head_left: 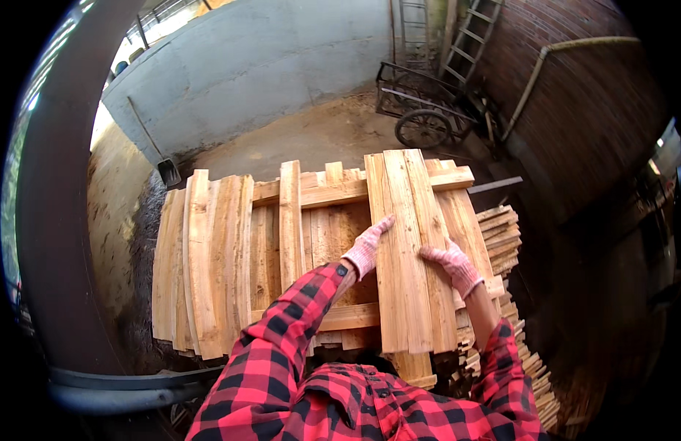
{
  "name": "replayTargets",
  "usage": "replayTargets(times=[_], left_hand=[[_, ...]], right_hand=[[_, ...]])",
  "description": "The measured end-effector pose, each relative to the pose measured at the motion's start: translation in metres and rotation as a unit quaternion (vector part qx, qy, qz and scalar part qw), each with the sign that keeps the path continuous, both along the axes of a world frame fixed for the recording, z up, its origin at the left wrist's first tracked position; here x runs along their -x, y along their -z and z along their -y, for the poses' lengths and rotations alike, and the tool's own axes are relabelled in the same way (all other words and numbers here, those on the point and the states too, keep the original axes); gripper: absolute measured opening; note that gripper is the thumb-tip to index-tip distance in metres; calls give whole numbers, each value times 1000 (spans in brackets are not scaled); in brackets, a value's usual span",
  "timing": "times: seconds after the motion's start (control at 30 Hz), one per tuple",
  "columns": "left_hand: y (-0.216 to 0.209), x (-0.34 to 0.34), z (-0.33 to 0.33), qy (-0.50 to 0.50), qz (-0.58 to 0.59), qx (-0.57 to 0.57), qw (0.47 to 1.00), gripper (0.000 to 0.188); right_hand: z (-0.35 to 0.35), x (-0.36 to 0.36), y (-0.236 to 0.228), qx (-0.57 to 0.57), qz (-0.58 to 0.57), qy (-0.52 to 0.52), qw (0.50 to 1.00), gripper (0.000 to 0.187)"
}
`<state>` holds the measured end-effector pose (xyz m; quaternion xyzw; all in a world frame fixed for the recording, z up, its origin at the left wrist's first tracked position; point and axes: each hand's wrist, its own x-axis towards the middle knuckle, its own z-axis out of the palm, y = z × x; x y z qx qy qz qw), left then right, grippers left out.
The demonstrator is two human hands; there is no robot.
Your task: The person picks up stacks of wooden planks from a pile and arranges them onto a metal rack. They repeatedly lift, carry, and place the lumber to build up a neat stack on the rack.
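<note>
Several long, pale wooden boards lie side by side on the right part of a stack, pressed between my two gloved hands. My left hand, in a pink knit glove, closes on their left edge with the thumb on top. On their right edge is my right hand, gloved the same way, its thumb over the upper face; the other fingers are mostly hidden. Beneath the boards run a far crosspiece and a near crosspiece. To the left, a single board lies across the far crosspiece.
More boards cover the stack's left side. Stacked slats rise at the right. Beyond are a two-wheeled cart, a ladder, a shovel and a grey wall. A dark post stands left.
</note>
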<state>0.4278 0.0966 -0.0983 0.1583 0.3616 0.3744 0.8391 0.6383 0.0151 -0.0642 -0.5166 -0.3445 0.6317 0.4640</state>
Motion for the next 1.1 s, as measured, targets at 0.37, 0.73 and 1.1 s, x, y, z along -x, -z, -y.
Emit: replayTargets(times=[0.37,0.73,1.1], left_hand=[[36,130,-25,-190,-413,-59,888,83],[-104,256,48,-215,-623,-443,608,73],[-35,600,70,-27,-789,20,613,96]], right_hand=[[-55,117,12,25,-55,-145,988,67],[-47,108,17,56,-68,-92,992,48],[-35,173,9,18,-36,-128,991,57]])
